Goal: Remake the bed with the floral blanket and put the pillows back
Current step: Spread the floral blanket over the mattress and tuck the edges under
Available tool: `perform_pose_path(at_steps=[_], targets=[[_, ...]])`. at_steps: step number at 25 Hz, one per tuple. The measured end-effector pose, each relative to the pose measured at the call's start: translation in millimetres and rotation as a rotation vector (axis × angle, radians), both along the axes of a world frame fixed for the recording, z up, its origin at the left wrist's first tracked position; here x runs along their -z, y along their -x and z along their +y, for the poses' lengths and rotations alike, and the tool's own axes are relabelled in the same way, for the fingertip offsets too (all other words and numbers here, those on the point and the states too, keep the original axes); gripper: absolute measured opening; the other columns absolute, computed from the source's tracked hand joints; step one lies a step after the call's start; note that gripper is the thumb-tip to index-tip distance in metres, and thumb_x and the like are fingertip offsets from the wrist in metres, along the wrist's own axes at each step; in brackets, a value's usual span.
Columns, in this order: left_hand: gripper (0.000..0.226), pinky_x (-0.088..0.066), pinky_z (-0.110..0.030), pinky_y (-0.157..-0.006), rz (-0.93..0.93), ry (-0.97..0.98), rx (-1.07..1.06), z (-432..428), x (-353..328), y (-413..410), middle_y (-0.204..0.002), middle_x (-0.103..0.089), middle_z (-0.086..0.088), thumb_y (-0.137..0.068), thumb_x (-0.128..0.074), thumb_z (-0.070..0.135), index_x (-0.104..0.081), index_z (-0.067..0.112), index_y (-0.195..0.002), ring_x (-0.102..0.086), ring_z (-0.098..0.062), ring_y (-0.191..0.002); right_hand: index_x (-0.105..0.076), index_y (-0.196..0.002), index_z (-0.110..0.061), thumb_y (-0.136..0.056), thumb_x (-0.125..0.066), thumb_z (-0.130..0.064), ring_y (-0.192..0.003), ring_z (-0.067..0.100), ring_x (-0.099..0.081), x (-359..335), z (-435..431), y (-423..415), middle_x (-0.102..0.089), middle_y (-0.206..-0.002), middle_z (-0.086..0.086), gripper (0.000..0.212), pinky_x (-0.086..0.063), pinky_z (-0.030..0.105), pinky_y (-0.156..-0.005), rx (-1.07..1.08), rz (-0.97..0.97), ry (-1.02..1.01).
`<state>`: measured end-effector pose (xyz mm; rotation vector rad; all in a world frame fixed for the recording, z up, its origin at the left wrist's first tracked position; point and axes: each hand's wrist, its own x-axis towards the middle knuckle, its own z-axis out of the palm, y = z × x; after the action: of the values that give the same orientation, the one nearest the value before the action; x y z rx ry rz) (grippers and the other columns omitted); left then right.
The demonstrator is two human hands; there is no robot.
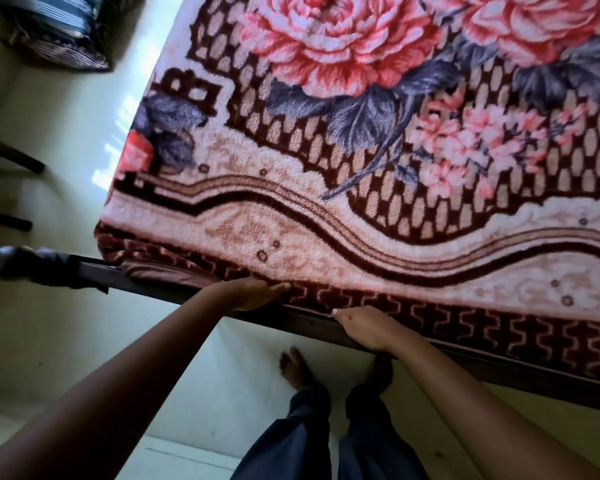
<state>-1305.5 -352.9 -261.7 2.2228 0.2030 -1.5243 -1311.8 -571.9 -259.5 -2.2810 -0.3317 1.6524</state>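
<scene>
The floral blanket [378, 140], cream and maroon with big pink roses and grey leaves, lies spread flat over the bed and hangs over its near side. My left hand [253, 294] presses flat with straight fingers against the blanket's hanging border at the mattress edge. My right hand [364, 327] lies palm down on the border's lower hem by the dark bed frame [194, 294], its fingertips hidden under the fabric. A striped pillow [54, 27] sits on the floor at the top left, away from the bed.
Pale floor [70, 109] runs along the bed's left side and under my bare feet [293, 367]. Dark chair legs [13, 161] stand at the left edge. The rounded bed post [11, 263] juts out at the near left corner.
</scene>
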Motion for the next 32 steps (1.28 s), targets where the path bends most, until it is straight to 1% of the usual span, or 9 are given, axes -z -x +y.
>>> perform_pose_path(at_steps=[4, 8, 15, 20, 22, 25, 27, 29, 32], targets=[[0.017, -0.044, -0.024, -0.068, -0.632, 0.128, 0.049, 17.3, 7.1, 27.4, -0.089, -0.071, -0.009, -0.086, -0.065, 0.023, -0.074, 0.008, -0.089, -0.060, -0.017, -0.076, -0.068, -0.110, -0.015, -0.097, -0.047, -0.031, -0.101, 0.014, -0.062, 13.9, -13.3, 14.6, -0.068, -0.113, 0.003, 0.030, -0.047, 0.027, -0.084, 0.394, -0.260, -0.197], [0.037, -0.047, -0.034, -0.060, -1.001, -0.071, 0.238, 42.3, 1.6, 55.3, -0.074, -0.063, 0.002, -0.085, -0.047, 0.042, -0.074, 0.020, -0.074, -0.057, -0.023, -0.072, -0.070, -0.109, -0.017, -0.092, -0.057, -0.025, -0.093, 0.016, -0.065, 13.3, -2.3, 19.5, -0.070, -0.104, 0.001, 0.023, -0.051, 0.029, -0.082, 0.294, -0.525, -0.197], [0.076, -0.046, -0.035, -0.078, -0.861, -0.281, 0.211, 100.4, -18.4, 62.2, -0.086, -0.068, -0.004, -0.095, -0.006, 0.059, -0.070, 0.019, -0.093, -0.062, -0.029, -0.079, -0.059, -0.124, -0.014, -0.098, -0.044, -0.028, -0.099, 0.016, -0.057, -13.6, 86.9, 3.9, -0.061, -0.122, 0.004, 0.033, -0.041, 0.024, -0.082, 0.203, -0.396, -0.465], [0.071, -0.028, -0.028, -0.104, -0.488, -0.205, 0.076, 108.9, -10.1, 43.4, -0.139, -0.048, -0.010, -0.094, -0.001, 0.051, -0.037, 0.013, -0.142, -0.043, -0.023, -0.128, -0.063, -0.100, -0.006, -0.102, -0.030, -0.037, -0.055, 0.018, -0.042, -5.3, 105.6, -8.9, -0.051, -0.065, 0.010, 0.046, -0.030, 0.028, -0.055, 0.056, -0.114, -0.287], [0.061, -0.023, -0.031, -0.108, -0.222, -0.229, -0.056, 111.0, -6.3, 28.5, -0.146, -0.039, -0.013, -0.099, -0.007, 0.047, -0.033, 0.015, -0.144, -0.035, -0.026, -0.135, -0.060, -0.107, 0.001, -0.101, -0.020, -0.045, -0.067, 0.021, -0.049, -3.5, 112.7, -12.4, -0.056, -0.079, 0.015, 0.062, -0.037, 0.029, -0.067, 0.014, -0.044, -0.206], [0.051, -0.019, -0.038, -0.113, -0.173, -0.251, -0.046, 113.9, 8.1, 24.1, -0.152, -0.027, -0.013, -0.102, -0.018, 0.038, -0.013, 0.022, -0.150, -0.024, -0.030, -0.140, -0.055, -0.122, 0.000, -0.102, -0.014, -0.044, -0.104, 0.029, -0.054, -2.9, 123.6, -14.7, -0.056, -0.118, 0.021, 0.063, -0.036, 0.034, -0.092, -0.077, -0.030, -0.139], [0.049, -0.023, -0.039, -0.108, -0.280, -0.272, 0.055, 112.3, 11.2, 37.5, -0.143, -0.038, -0.009, -0.101, -0.017, 0.041, -0.024, 0.028, -0.147, -0.032, -0.028, -0.134, -0.058, -0.108, -0.003, -0.104, -0.016, -0.034, -0.090, 0.022, -0.054, -6.8, 122.1, -11.9, -0.057, -0.101, 0.019, 0.052, -0.039, 0.031, -0.092, -0.125, -0.061, -0.187], [0.063, -0.039, -0.041, -0.095, -0.631, -0.161, 0.057, 118.2, 11.6, 56.0, -0.116, -0.058, -0.009, -0.096, -0.017, 0.056, -0.062, 0.021, -0.121, -0.051, -0.031, -0.110, -0.057, -0.118, -0.008, -0.104, -0.020, -0.025, -0.069, 0.011, -0.046, -9.6, 114.8, -2.4, -0.053, -0.083, 0.009, 0.043, -0.039, 0.026, -0.076, -0.111, -0.094, -0.240], [0.046, -0.047, -0.044, -0.082, -1.193, -0.157, 0.020, 142.5, 18.0, 71.2, -0.099, -0.062, -0.011, -0.096, -0.038, 0.040, -0.072, 0.010, -0.098, -0.056, -0.028, -0.092, -0.037, -0.143, -0.012, -0.101, -0.029, -0.020, -0.116, 0.019, -0.046, -10.3, 114.3, 5.0, -0.049, -0.130, 0.006, 0.043, -0.038, 0.026, -0.092, -0.085, -0.213, -0.292]])
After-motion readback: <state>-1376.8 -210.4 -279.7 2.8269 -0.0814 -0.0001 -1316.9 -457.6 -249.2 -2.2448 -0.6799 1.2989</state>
